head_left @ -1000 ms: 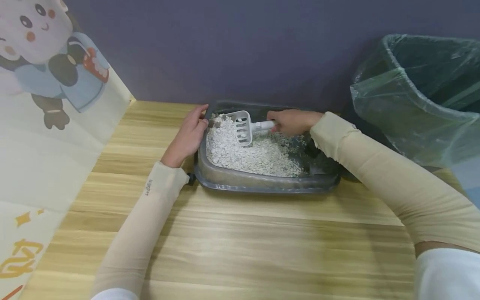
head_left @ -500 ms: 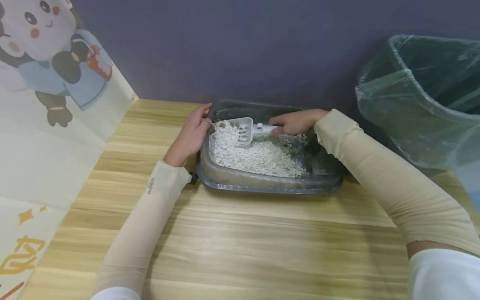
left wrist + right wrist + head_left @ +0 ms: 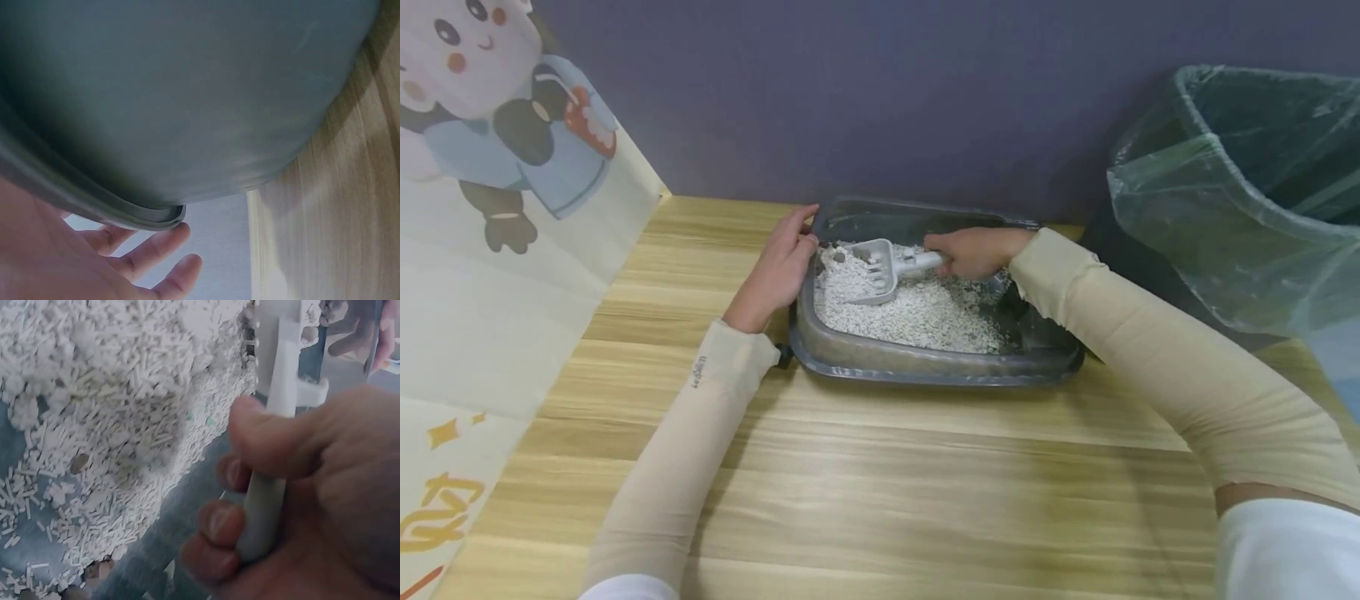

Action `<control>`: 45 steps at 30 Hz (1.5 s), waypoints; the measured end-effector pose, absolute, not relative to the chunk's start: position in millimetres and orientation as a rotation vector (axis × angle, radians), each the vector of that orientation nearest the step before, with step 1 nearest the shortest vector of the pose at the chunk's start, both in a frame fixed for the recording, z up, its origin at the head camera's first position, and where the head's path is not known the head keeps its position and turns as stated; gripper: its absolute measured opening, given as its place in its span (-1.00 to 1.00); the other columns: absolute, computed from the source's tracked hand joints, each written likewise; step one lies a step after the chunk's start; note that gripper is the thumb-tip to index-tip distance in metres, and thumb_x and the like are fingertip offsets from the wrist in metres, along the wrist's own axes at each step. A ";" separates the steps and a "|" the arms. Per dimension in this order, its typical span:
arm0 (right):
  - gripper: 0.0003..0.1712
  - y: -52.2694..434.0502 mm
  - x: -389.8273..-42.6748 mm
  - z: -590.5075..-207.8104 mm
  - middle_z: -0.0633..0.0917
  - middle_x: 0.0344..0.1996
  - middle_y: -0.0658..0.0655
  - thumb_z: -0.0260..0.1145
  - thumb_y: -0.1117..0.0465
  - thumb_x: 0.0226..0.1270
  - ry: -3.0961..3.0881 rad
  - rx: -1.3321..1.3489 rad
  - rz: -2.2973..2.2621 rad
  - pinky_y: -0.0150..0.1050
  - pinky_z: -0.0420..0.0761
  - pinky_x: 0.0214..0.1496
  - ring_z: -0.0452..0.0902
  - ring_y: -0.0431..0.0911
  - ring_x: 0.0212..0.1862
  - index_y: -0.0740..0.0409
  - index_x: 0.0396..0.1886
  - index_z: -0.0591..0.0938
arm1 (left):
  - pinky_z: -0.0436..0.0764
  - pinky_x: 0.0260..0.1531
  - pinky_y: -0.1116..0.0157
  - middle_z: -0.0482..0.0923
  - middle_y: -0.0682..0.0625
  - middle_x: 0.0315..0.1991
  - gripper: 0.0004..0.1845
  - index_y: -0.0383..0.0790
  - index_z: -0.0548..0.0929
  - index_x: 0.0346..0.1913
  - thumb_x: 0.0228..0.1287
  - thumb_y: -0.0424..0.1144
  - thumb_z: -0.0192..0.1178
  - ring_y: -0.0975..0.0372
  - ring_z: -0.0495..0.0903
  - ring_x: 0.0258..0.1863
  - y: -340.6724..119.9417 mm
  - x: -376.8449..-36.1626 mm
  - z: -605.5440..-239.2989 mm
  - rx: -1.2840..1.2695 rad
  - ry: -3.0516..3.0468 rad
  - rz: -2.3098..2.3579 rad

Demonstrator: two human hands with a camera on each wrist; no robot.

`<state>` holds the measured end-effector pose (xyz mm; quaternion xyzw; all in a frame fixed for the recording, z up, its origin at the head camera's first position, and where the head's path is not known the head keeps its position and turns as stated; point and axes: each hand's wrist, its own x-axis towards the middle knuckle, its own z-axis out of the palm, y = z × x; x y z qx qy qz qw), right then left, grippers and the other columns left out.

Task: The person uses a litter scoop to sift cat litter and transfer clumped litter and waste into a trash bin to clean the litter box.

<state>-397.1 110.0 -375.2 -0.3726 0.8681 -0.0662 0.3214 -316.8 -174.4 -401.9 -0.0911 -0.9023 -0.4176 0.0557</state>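
Observation:
A grey litter box (image 3: 925, 367) holds white pellet litter (image 3: 925, 317), heaped toward its left end. My right hand (image 3: 976, 252) grips the handle of a pale grey slotted litter scoop (image 3: 880, 271), whose head sits in the litter heap. Close up, the right wrist view has the fingers and thumb wrapped round the scoop handle (image 3: 265, 509). A small brownish clump (image 3: 838, 258) lies just left of the scoop head. My left hand (image 3: 778, 271) rests at the box's left rim; the left wrist view has its fingers extended, one fingertip at the grey rim (image 3: 147, 215).
The box stands on a wood-grain tabletop (image 3: 887, 483) close to a dark purple-grey wall (image 3: 865, 100). At the right is a bin (image 3: 1180, 192) lined with a clear greenish bag. A white panel with a cartoon figure (image 3: 512, 125) borders the left side.
The scoop head, raised and tilted with pieces on it a second ago, has gone down and slightly left into the litter. My right hand has shifted left with it; the left hand stays at the rim.

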 end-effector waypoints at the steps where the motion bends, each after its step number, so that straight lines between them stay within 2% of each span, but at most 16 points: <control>1: -0.61 112.1 -398.8 -375.2 0.38 0.22 0.31 0.01 0.15 0.49 2.284 -0.983 -0.169 0.00 0.42 0.04 0.43 0.13 0.07 0.14 0.22 0.23 | 0.27 0.12 0.03 0.29 -0.23 0.16 -0.46 -0.21 0.13 0.44 0.45 -0.21 -0.27 0.01 0.31 0.10 -174.0 -317.1 -401.8 -0.280 -2.736 -1.266; 5: -0.56 120.4 -402.0 -374.9 0.27 0.30 0.29 -0.01 0.09 0.50 2.266 -0.971 -0.200 0.02 0.35 0.14 0.37 0.14 0.14 0.07 0.28 0.19 | 0.31 0.09 0.05 0.32 -0.21 0.13 -0.46 -0.24 0.14 0.44 0.44 -0.22 -0.24 0.02 0.34 0.06 -171.2 -317.8 -400.5 -0.290 -2.731 -1.274; 7: -0.60 122.7 -401.1 -374.8 0.36 0.15 0.29 -0.02 0.08 0.50 2.256 -0.975 -0.228 0.00 0.41 0.01 0.43 0.13 -0.02 0.08 0.22 0.20 | 0.33 0.08 0.05 0.33 -0.21 0.11 -0.46 -0.24 0.14 0.43 0.43 -0.23 -0.23 0.02 0.35 0.03 -170.1 -317.8 -399.3 -0.289 -2.726 -1.279; 9: -0.71 122.9 -398.0 -374.2 0.42 -0.10 0.26 0.00 0.08 0.50 2.254 -0.983 -0.270 -0.04 0.45 -0.17 0.43 0.08 -0.26 0.06 0.07 0.23 | 0.33 0.08 0.05 0.34 -0.21 0.10 -0.46 -0.24 0.14 0.44 0.43 -0.23 -0.23 0.02 0.36 0.03 -169.2 -317.5 -397.8 -0.283 -2.725 -1.284; 11: -0.74 124.2 -395.0 -373.8 0.44 -0.22 0.20 0.01 0.08 0.49 2.271 -1.010 -0.287 -0.09 0.47 -0.28 0.40 -0.01 -0.36 0.07 0.03 0.24 | 0.32 0.09 0.04 0.33 -0.22 0.11 -0.46 -0.24 0.13 0.44 0.43 -0.23 -0.23 0.02 0.35 0.03 -169.0 -317.3 -397.0 -0.285 -2.724 -1.282; 13: -0.74 127.3 -391.9 -373.1 0.37 -0.42 0.16 0.00 0.07 0.50 2.292 -1.015 -0.301 -0.14 0.41 -0.42 0.26 -0.06 -0.51 0.10 -0.01 0.24 | 0.31 0.10 0.03 0.32 -0.23 0.11 -0.46 -0.25 0.14 0.44 0.43 -0.24 -0.23 0.01 0.34 0.05 -168.8 -317.3 -396.8 -0.293 -2.722 -1.282; 15: -0.73 133.1 -388.6 -371.1 0.35 -0.46 0.12 -0.02 0.07 0.50 2.325 -1.009 -0.325 -0.16 0.38 -0.45 0.23 -0.08 -0.53 0.12 0.03 0.25 | 0.31 0.09 0.03 0.32 -0.23 0.13 -0.46 -0.24 0.13 0.44 0.44 -0.23 -0.23 0.01 0.34 0.06 -168.6 -317.0 -396.9 -0.298 -2.726 -1.279; 20: -0.69 150.7 -377.1 -364.1 0.40 -0.46 0.14 -0.06 0.07 0.51 2.406 -0.990 -0.372 -0.15 0.33 -0.43 0.23 -0.06 -0.54 0.15 0.08 0.25 | 0.29 0.12 0.01 0.27 -0.22 0.22 -0.46 -0.19 0.11 0.45 0.45 -0.21 -0.25 0.00 0.31 0.12 -170.6 -315.4 -398.3 -0.280 -2.739 -1.274; 28: -0.77 166.1 -351.0 -360.1 0.45 -0.51 0.11 0.02 0.11 0.49 2.544 -1.027 -0.461 -0.18 0.33 -0.52 0.26 -0.07 -0.60 0.13 -0.02 0.37 | 0.26 0.15 -0.01 0.21 -0.22 0.28 -0.46 -0.15 0.10 0.46 0.46 -0.18 -0.26 -0.01 0.27 0.18 -176.0 -313.8 -400.2 -0.255 -2.746 -1.291; 36: -0.78 176.9 -334.3 -351.8 0.46 -0.48 0.07 0.12 0.14 0.43 2.670 -1.091 -0.582 -0.17 0.34 -0.45 0.31 -0.09 -0.54 0.14 -0.05 0.43 | 0.28 0.12 -0.03 0.29 -0.26 0.18 -0.47 -0.24 0.15 0.43 0.44 -0.22 -0.24 -0.04 0.30 0.12 -175.8 -314.9 -402.1 -0.273 -2.721 -1.294; 45: -0.76 184.8 -329.8 -356.3 0.42 -0.50 0.07 0.08 0.10 0.45 2.698 -1.113 -0.701 -0.16 0.33 -0.41 0.28 -0.08 -0.51 0.14 -0.05 0.44 | 0.30 0.10 -0.01 0.31 -0.31 0.15 -0.47 -0.26 0.18 0.41 0.41 -0.28 -0.21 -0.05 0.32 0.09 -173.8 -314.5 -400.9 -0.288 -2.705 -1.279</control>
